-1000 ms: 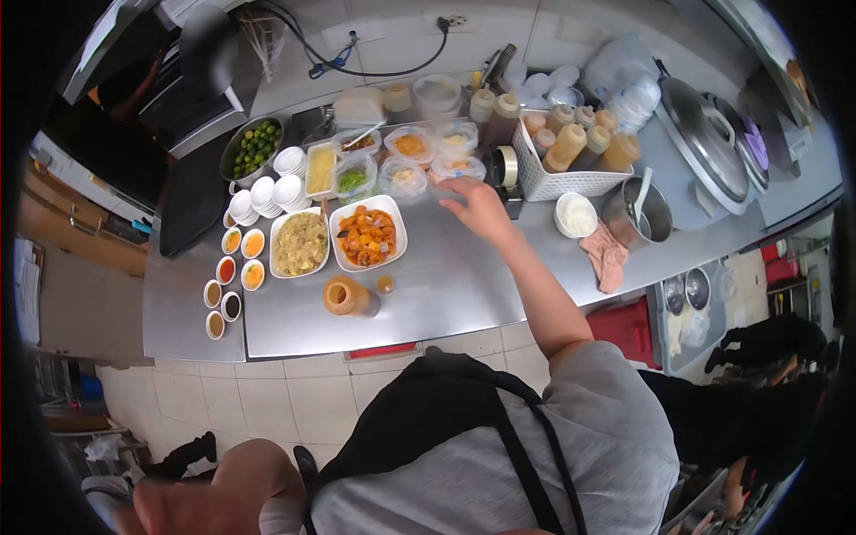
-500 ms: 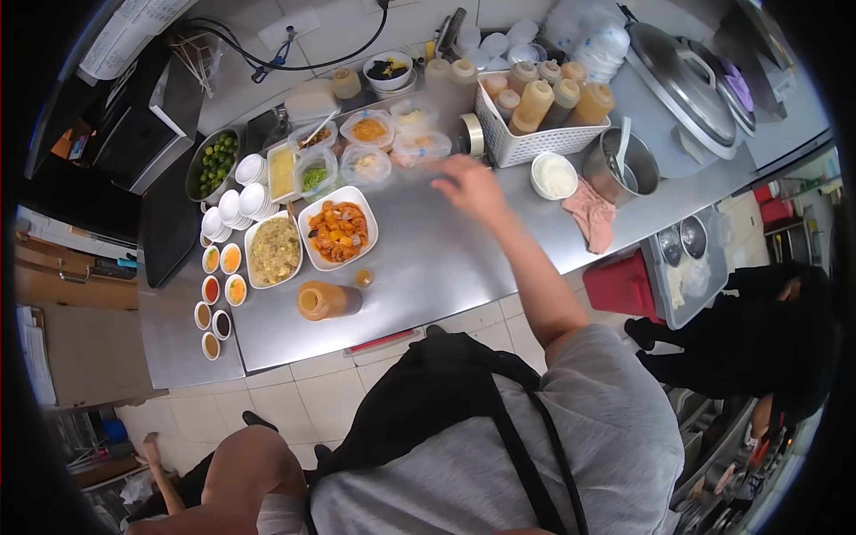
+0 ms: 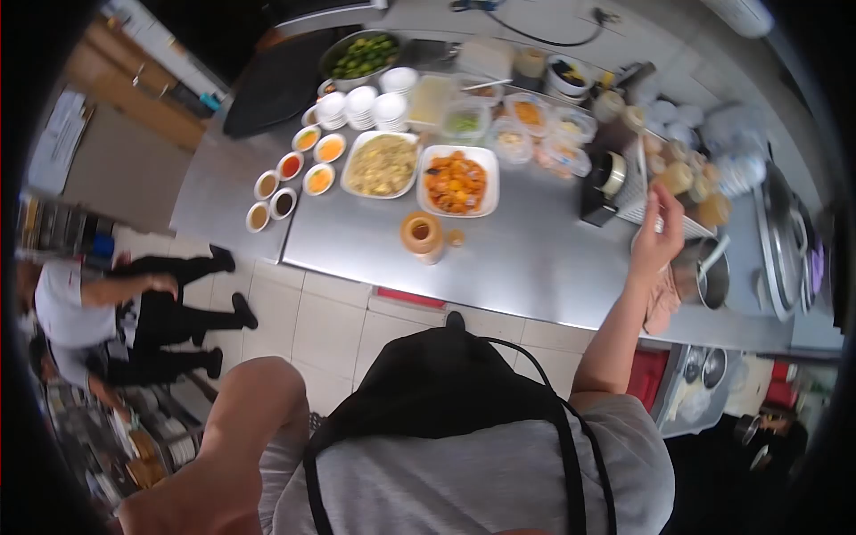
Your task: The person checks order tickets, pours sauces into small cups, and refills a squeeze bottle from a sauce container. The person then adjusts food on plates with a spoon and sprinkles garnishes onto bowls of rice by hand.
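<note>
My right hand [image 3: 660,227] is raised at the right, beside the white basket [image 3: 637,192] of sauce bottles. Its fingers are bent together, with a small whitish bit between them that I cannot make out. The pink cloth [image 3: 662,301] lies under my right wrist, and the rice bowl is mostly hidden behind the hand. My left forearm shows at the lower left, its hand outside the picture. On the counter are a dish of fried rice [image 3: 381,166], a dish of orange-sauced food [image 3: 458,182], and a sauce bottle [image 3: 421,236] with a small cap [image 3: 456,238] beside it.
Small sauce cups [image 3: 290,166] and stacked white cups [image 3: 360,105] stand at the left. Tubs of toppings [image 3: 526,114] line the back. A metal pot [image 3: 711,278] with a ladle stands at the right. Two people [image 3: 89,312] are at the far left.
The view has turned, shifting the counter's dishes rightward in the picture. My right hand has moved right, from beside the topping tubs to the basket, and its fingers have drawn together.
</note>
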Tool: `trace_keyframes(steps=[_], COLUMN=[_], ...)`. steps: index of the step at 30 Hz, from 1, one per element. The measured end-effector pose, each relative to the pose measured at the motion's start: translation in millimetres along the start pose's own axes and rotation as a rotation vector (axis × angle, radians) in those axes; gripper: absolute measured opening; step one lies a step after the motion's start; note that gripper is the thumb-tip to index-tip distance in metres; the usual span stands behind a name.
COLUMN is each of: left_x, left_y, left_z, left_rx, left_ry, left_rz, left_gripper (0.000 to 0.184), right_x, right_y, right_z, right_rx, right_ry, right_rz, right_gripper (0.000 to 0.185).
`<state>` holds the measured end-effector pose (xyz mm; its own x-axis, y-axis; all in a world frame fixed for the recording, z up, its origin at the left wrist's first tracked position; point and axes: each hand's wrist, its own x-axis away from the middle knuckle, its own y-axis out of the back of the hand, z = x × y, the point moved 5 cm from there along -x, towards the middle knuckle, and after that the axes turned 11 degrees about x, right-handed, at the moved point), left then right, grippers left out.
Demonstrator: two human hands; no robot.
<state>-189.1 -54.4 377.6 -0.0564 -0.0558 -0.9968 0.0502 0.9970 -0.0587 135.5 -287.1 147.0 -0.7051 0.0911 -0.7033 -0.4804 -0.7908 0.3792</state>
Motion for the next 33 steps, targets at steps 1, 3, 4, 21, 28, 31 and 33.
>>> trace_keyframes(steps=[1, 3, 4, 21, 28, 31, 33], left_x=[0.1, 0.6, 1.5, 25.5, 38.0, 55.8, 52.4], left_y=[2.8, 9.5, 14.7, 113.1, 208.5, 244.9, 297.8], left_z=[-7.0, -21.7, -31.0, -365.4, -429.5, -466.9, -445.4], left_rx=[-0.010, -0.039, -0.062, -0.823, -0.688, -0.797, -0.664], left_ry=[0.002, -0.004, -0.032, -0.018, 0.093, -0.385, 0.224], left_rz=[0.006, 0.014, 0.009, -0.143, -0.016, -0.228, -0.235], left_gripper=[0.026, 0.025, 0.023, 0.023, 0.028, 0.025, 0.030], right_x=[8.2, 27.5, 41.8, 470.3, 615.1, 653.8, 678.2], right_y=[-17.7, -48.9, -63.3, -233.6, -326.6, -384.8, -429.8], right_z=[32.6, 98.8, 126.0, 447.5, 452.8, 436.2, 430.7], right_rx=[-0.082, -0.176, -0.259, -0.716, -0.539, -0.378, -0.338], right_ry=[0.089, 0.283, 0.337, 0.891, 0.787, 0.389, 0.349], right_rz=[0.080, 0.193, 0.258, 1.535, 1.895, 2.129, 2.137], right_gripper=[0.015, 0.012, 0.012, 0.020, 0.018, 0.018, 0.017])
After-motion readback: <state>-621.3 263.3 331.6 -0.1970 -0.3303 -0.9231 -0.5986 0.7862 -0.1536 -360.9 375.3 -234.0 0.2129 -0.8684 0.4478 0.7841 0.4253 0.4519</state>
